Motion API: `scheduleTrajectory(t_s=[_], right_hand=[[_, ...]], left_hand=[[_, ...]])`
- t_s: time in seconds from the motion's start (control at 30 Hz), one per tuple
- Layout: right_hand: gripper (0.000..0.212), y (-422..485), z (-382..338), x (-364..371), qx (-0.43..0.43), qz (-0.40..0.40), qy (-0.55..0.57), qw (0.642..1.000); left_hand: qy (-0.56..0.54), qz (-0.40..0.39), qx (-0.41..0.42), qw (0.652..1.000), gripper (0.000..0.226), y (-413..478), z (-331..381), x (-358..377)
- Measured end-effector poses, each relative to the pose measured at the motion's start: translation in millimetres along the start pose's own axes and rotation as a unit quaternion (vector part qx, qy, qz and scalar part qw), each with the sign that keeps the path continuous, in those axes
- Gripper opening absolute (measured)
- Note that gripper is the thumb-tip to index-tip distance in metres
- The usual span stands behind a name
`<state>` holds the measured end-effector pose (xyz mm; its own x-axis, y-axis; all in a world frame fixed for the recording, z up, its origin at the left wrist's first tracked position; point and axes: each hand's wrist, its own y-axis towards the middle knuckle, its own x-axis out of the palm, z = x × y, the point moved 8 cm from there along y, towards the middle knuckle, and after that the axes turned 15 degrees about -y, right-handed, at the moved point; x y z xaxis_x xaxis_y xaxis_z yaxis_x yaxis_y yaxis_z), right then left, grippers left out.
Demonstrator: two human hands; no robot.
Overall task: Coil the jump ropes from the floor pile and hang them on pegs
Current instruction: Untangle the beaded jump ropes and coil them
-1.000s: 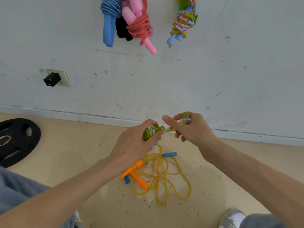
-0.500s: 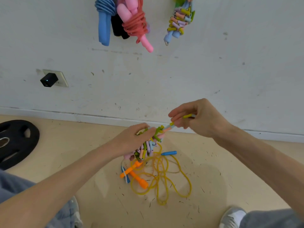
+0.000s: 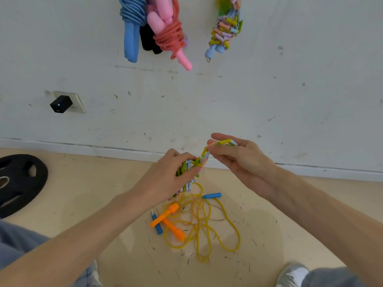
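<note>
Where the two hands meet, just in front of the skirting board, sits item one: beaded jump rope [image 3: 204, 156], with segments in green, blue, pink and yellow.
- Left hand [image 3: 165, 179]: fingers clenched round a bunched coil of this rope; loops hang below the palm.
- Right hand [image 3: 242, 160]: just beside the left, slightly higher. Thumb and fingers pinch a short run of beads, which bridges down to the left-hand bundle.

Item two, directly beneath the grip, on the floor [image 3: 93, 193]: yellow rope [image 3: 233, 224], loose and tangled.
- Two orange handles [image 3: 178, 233], crossed, at the tangle's left side.
- Blue handle [image 3: 211, 196] at the tangle's top edge, nearest the grip.
- Second blue handle [image 3: 158, 227], partly under the orange pair.

Item three, high above the grip, on the wall [image 3: 290, 90]: coiled ropes, hanging.
- Blue rope [image 3: 131, 27], leftmost.
- Black handles [image 3: 148, 41], behind the next.
- Pink-handled red rope [image 3: 170, 36].
- Second beaded rope [image 3: 224, 32], apart to the right.

Sundries:
- Black weight plate [image 3: 18, 183], flat on the floor, well left of the grip.
- Black plug adapter [image 3: 61, 104] in a wall socket, up and left of the grip.
- Grey shoe [image 3: 292, 274], below and right of the grip.
</note>
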<state>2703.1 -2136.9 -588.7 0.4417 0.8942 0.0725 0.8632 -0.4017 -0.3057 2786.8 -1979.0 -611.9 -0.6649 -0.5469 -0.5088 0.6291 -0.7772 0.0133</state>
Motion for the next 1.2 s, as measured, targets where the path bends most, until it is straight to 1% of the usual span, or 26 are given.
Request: scheduleTrajectory(t_s=[0.07, 0.13, 0.27, 0.33, 0.4, 0.47, 0.5, 0.6, 0.63, 0.67, 0.73, 0.8, 0.9, 0.97, 1.1, 1.2], right_hand=[[0.037, -2, -2, 9, -0.007, -0.026, -0.007, 1.000], [0.039, -2, -1, 16, -0.014, -0.043, -0.012, 0.999], [0.054, 3, 3, 17, 0.003, -0.035, 0.026, 0.999], [0.056, 6, 7, 14, 0.027, -0.023, 0.040, 0.999], [0.046, 9, 13, 11, 0.047, -0.011, 0.026, 0.998], [0.023, 11, 19, 13, 0.061, -0.029, -0.013, 0.998], [0.016, 12, 20, 13, 0.072, -0.044, -0.024, 0.996], [0.035, 12, 18, 12, 0.086, -0.096, -0.058, 0.990], [0.037, 11, 14, 11, 0.081, -0.105, -0.079, 0.988], [0.037, 10, 11, 9, 0.072, -0.107, -0.090, 0.988], [0.035, 10, 3, 11, 0.053, -0.104, -0.072, 0.991], [0.037, 8, -4, 17, 0.026, -0.101, -0.050, 0.993], [0.043, 3, -15, 19, -0.019, -0.090, -0.101, 0.991], [0.043, 1, -22, 15, -0.043, -0.077, -0.142, 0.986], [0.037, 0, -41, 6, -0.091, -0.056, -0.175, 0.979], [0.036, -2, -52, 8, -0.134, -0.071, -0.200, 0.968]], left_hand=[[0.025, 0.029, 0.018, 0.999, 0.025, 0, 6, -4], [0.048, 0.056, 0.031, 0.997, 0.026, -1, 11, -9], [0.165, 0.109, 0.015, 0.980, 0.033, -2, 12, -17], [0.148, 0.139, -0.008, 0.979, 0.032, -1, 10, -24], [0.109, 0.158, -0.031, 0.981, 0.032, 1, 8, -31], [0.097, 0.166, -0.044, 0.980, 0.034, 2, 6, -33], [0.098, 0.167, -0.047, 0.980, 0.035, 3, 6, -34], [0.069, 0.141, -0.054, 0.986, 0.035, 3, 1, -31], [0.055, 0.129, -0.051, 0.989, 0.034, 3, -1, -29], [0.051, 0.118, -0.046, 0.991, 0.034, 4, -2, -26], [0.052, 0.099, -0.026, 0.993, 0.034, 5, -2, -17], [0.036, 0.079, -0.007, 0.996, 0.041, 4, -2, -8], [0.028, 0.053, -0.009, 0.998, 0.051, 1, -8, 3], [0.009, 0.045, -0.019, 0.999, 0.053, -3, -11, 9], [-0.031, 0.047, -0.050, 0.997, 0.054, 1, -12, 14], [-0.125, 0.030, -0.126, 0.984, 0.058, 3, -22, 13]])
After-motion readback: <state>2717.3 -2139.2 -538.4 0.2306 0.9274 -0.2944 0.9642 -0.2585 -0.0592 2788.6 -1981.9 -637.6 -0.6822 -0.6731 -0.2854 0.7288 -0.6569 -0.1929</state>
